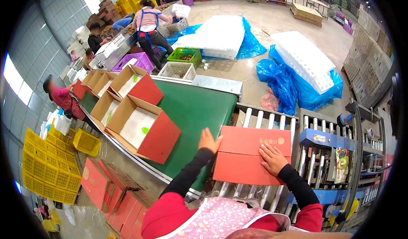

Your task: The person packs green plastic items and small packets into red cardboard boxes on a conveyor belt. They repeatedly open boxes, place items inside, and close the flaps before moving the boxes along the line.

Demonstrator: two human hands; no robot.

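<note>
A red cardboard box (pixel 242 167) lies on the roller conveyor (pixel 267 191) before me, its top flaps folded down to a seam. My right hand (pixel 272 159) rests flat on the lid near its right side, fingers slightly spread. At the box's left edge is my left hand (pixel 209 141), fingers raised and thumb against or close to the edge; the exact contact is hard to tell. To the left, an open red box (pixel 162 138) with white lining and a green piece inside stands on the green conveyor belt (pixel 191 111). Another open box (pixel 140 87) sits behind it.
Blue-framed machinery (pixel 328 139) spans the rollers at right. Flattened red cartons (pixel 98 184) lean at lower left near yellow crates (pixel 51 168). Beyond the belt are white foam sheets (pixel 220 35) on blue plastic. A person (pixel 68 100) stands along the belt; others work farther back.
</note>
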